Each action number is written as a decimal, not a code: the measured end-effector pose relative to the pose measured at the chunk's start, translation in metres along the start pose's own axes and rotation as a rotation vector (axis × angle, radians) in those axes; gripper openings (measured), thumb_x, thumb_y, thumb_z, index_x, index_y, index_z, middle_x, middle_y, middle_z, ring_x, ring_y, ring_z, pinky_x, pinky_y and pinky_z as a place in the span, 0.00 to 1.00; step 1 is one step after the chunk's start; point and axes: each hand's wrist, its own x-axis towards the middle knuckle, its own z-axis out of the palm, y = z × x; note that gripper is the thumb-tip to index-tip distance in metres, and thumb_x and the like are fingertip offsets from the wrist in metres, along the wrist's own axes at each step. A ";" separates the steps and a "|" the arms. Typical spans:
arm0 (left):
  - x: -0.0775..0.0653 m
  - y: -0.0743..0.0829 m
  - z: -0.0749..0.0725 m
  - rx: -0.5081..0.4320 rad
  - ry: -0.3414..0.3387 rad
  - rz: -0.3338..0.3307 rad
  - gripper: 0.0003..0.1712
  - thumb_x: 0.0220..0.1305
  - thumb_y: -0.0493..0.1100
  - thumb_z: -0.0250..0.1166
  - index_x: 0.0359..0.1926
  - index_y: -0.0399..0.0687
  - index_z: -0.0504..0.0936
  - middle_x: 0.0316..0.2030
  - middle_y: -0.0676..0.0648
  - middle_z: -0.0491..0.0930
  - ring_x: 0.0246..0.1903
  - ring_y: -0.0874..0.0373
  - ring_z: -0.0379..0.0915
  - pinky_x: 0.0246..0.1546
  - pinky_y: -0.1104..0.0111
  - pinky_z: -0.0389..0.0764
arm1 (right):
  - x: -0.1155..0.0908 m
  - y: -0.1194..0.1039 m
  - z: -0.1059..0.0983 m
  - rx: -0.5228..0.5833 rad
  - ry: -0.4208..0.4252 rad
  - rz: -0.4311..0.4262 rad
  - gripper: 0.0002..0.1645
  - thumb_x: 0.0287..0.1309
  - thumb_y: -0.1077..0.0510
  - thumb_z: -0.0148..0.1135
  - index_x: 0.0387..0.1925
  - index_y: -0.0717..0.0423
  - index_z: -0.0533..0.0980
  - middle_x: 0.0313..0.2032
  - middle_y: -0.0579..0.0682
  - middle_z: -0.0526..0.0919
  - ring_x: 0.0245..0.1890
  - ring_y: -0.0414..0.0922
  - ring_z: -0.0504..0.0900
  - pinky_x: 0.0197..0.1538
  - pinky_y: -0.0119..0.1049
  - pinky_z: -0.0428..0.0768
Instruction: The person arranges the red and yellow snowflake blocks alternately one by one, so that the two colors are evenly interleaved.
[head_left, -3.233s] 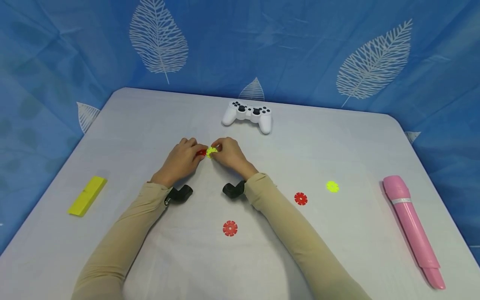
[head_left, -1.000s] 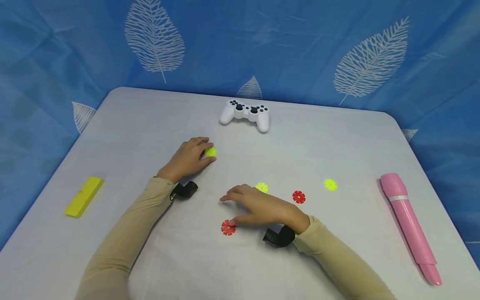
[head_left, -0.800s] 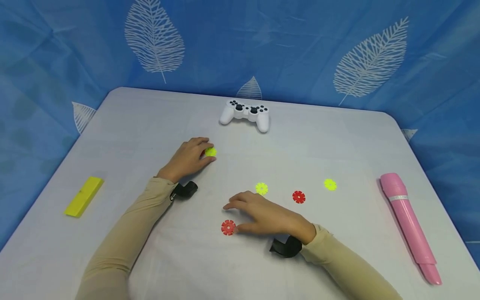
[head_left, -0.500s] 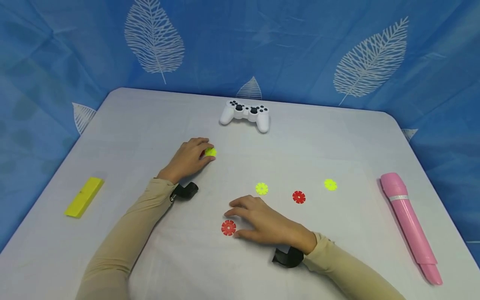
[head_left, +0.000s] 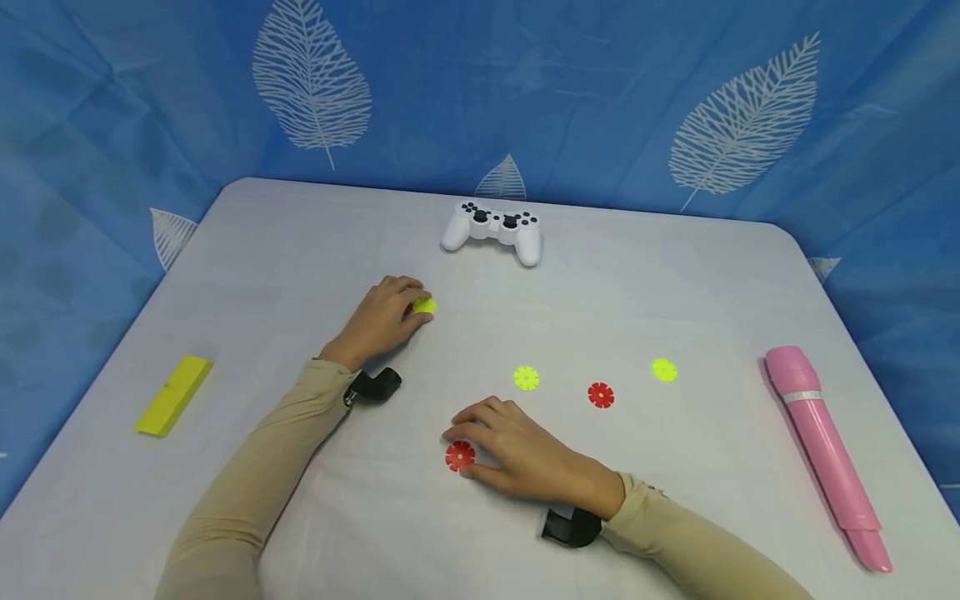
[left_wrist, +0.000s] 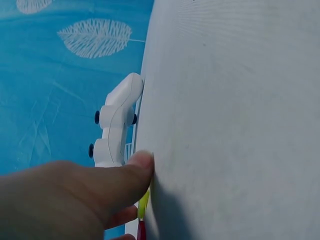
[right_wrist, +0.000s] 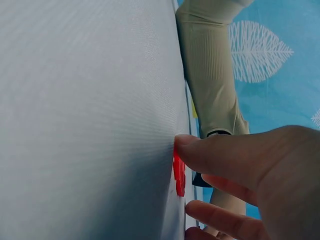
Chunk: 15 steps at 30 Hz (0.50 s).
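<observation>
My left hand holds a yellow notched plastic disc between thumb and fingers, low over the table. A red disc adjoins it, mostly hidden by the fingers in the head view. My right hand reaches around another red notched disc. Its thumb meets that disc's edge in the right wrist view, while the other fingers curve loosely beyond the far side, a little apart from it.
A yellow disc, a red disc and another yellow disc lie flat on the white table. A white game controller is at the back, a yellow block at left, a pink microphone-shaped object at right.
My right hand has left the joined discs, come toward the front and closed in on the near red disc. A yellow disc formerly under the sleeve shows. My left hand has stayed nearly still.
</observation>
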 end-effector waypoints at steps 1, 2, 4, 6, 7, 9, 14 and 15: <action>0.000 0.000 0.000 -0.001 0.004 0.002 0.22 0.59 0.48 0.61 0.50 0.40 0.77 0.53 0.42 0.73 0.53 0.47 0.66 0.52 0.53 0.68 | 0.000 0.000 0.000 0.000 0.002 -0.003 0.21 0.53 0.49 0.62 0.50 0.44 0.74 0.49 0.41 0.74 0.51 0.39 0.68 0.53 0.34 0.68; 0.000 0.000 0.001 -0.001 0.007 0.004 0.21 0.59 0.48 0.61 0.50 0.40 0.77 0.52 0.42 0.73 0.52 0.47 0.66 0.52 0.54 0.68 | 0.000 0.000 0.000 -0.001 0.003 -0.006 0.21 0.53 0.49 0.62 0.50 0.44 0.74 0.49 0.41 0.74 0.51 0.39 0.68 0.53 0.34 0.68; 0.000 0.000 0.001 -0.001 0.015 0.010 0.20 0.59 0.48 0.61 0.49 0.41 0.78 0.51 0.43 0.74 0.51 0.48 0.66 0.50 0.55 0.69 | -0.001 0.000 0.000 -0.002 0.004 -0.010 0.21 0.53 0.49 0.62 0.50 0.45 0.74 0.49 0.41 0.74 0.51 0.39 0.68 0.53 0.34 0.68; 0.000 0.000 0.001 -0.001 0.024 0.020 0.19 0.59 0.47 0.61 0.49 0.42 0.78 0.50 0.44 0.74 0.49 0.48 0.67 0.49 0.56 0.69 | -0.001 0.001 0.000 -0.004 0.003 -0.013 0.21 0.53 0.48 0.61 0.50 0.45 0.74 0.49 0.41 0.74 0.51 0.39 0.68 0.53 0.34 0.68; 0.000 0.000 0.001 -0.001 0.028 0.026 0.19 0.59 0.47 0.61 0.48 0.42 0.79 0.49 0.44 0.75 0.48 0.49 0.68 0.48 0.56 0.69 | -0.001 0.001 0.000 -0.004 0.002 -0.013 0.21 0.53 0.49 0.61 0.50 0.45 0.74 0.49 0.41 0.74 0.51 0.39 0.68 0.53 0.34 0.68; 0.000 0.000 0.001 -0.006 0.035 0.038 0.18 0.59 0.47 0.61 0.48 0.42 0.79 0.48 0.44 0.75 0.47 0.49 0.68 0.47 0.57 0.70 | -0.001 0.001 0.000 -0.002 -0.001 -0.012 0.21 0.53 0.49 0.61 0.50 0.45 0.74 0.49 0.41 0.74 0.51 0.38 0.68 0.53 0.34 0.68; 0.001 -0.001 0.002 -0.017 0.045 0.058 0.17 0.59 0.46 0.62 0.47 0.43 0.80 0.47 0.45 0.77 0.45 0.50 0.69 0.46 0.58 0.71 | -0.001 0.000 0.000 0.014 -0.010 -0.018 0.20 0.53 0.50 0.62 0.50 0.45 0.74 0.47 0.38 0.77 0.50 0.37 0.70 0.52 0.33 0.68; 0.001 -0.001 0.002 -0.018 0.047 0.060 0.17 0.58 0.46 0.62 0.46 0.43 0.80 0.47 0.45 0.77 0.45 0.50 0.69 0.46 0.58 0.71 | -0.001 0.000 0.000 0.017 -0.011 -0.024 0.20 0.53 0.51 0.62 0.49 0.45 0.74 0.46 0.38 0.77 0.49 0.37 0.70 0.52 0.32 0.69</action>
